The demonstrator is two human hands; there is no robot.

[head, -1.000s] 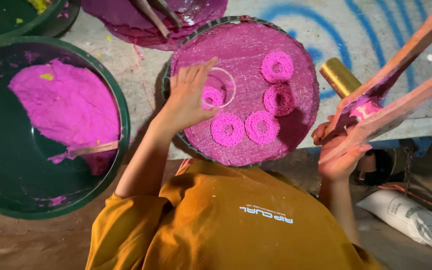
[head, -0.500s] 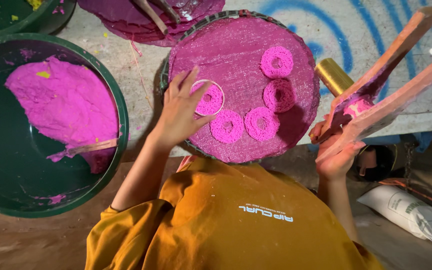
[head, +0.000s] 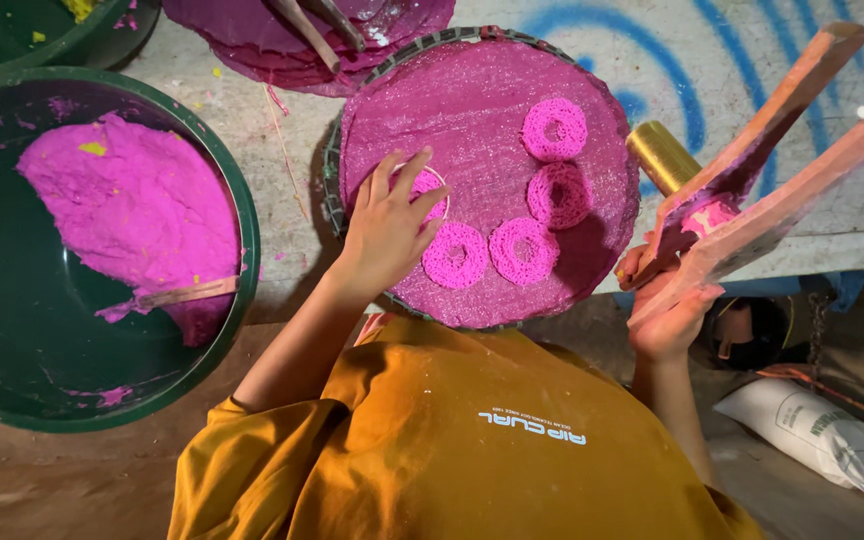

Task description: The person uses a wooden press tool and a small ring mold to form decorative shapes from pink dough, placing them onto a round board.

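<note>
Four rings: pink lacy dough rings (head: 512,205) lay on the round pink tray (head: 472,90); a fifth sat inside a thin ring mould (head: 432,195) under the left hand.
Left hand (head: 387,230): fingers spread, resting on the mould at the tray's left side, nothing clasped.
Right hand (head: 664,310): closed around the wooden press (head: 762,170), right of the tray.
Press axis: handles slanted up to the far right.
Nearer hand: left.

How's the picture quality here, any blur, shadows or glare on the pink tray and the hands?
Head view: sharp overall, with even, soft light and no strong glare. The left hand casts a faint shadow on the pink tray; the tray's lower right edge lies darker beside the wooden press held by the right hand. Straight edges bow slightly toward the corners.
</note>
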